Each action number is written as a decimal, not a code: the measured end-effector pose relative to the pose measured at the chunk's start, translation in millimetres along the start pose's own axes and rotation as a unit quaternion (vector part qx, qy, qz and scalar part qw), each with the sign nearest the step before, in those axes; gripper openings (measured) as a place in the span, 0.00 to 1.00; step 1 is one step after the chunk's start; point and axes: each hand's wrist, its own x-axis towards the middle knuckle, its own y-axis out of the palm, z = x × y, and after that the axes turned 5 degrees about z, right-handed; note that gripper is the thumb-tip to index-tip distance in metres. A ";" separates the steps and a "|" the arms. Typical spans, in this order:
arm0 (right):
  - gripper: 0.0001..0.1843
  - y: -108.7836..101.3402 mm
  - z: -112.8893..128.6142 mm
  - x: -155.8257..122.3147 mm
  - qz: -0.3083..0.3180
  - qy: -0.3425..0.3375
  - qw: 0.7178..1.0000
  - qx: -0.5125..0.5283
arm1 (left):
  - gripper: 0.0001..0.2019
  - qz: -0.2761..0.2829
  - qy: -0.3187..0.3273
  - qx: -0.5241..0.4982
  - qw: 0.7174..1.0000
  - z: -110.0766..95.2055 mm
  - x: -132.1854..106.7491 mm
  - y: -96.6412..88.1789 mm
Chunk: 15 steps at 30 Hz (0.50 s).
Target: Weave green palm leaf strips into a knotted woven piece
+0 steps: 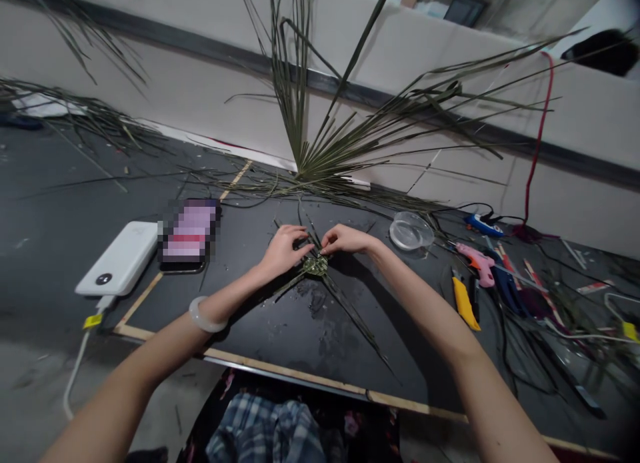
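A small round piece woven from green leaf strips (315, 266) lies on the dark tabletop, with loose strip ends spreading out from it. My left hand (287, 251) is at its upper left, thumb and fingers curled together around strips at its edge. From the upper right my right hand (346, 239) pinches a strip at the rim of the weave between thumb and forefinger. The exact strips inside both grips are partly hidden by the fingers. A long pair of strips (355, 313) runs from the weave toward the table's front edge.
Behind stands a large fan of long leaves (320, 159) against the white partition. To the left lie a white power bank (120, 259) and a phone (187, 236). On the right are a clear round dish (411, 231), a pink glue gun (477, 263), a yellow-handled tool (465, 303) and cables.
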 end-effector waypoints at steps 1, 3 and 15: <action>0.15 -0.7 4.5 -4.2 -0.005 -0.006 1.000 0.003 | 0.10 -0.035 0.002 0.005 0.999 0.0 1.8 -6.3; 0.15 -2.2 13.6 -14.9 -0.024 -0.027 0.999 0.008 | 0.16 -0.116 -0.013 0.011 0.993 -1.1 5.0 -23.4; 0.12 -1.4 59.2 -90.6 -0.297 -0.105 0.949 0.025 | 0.26 0.312 -0.097 -0.313 0.892 -38.5 5.7 -92.2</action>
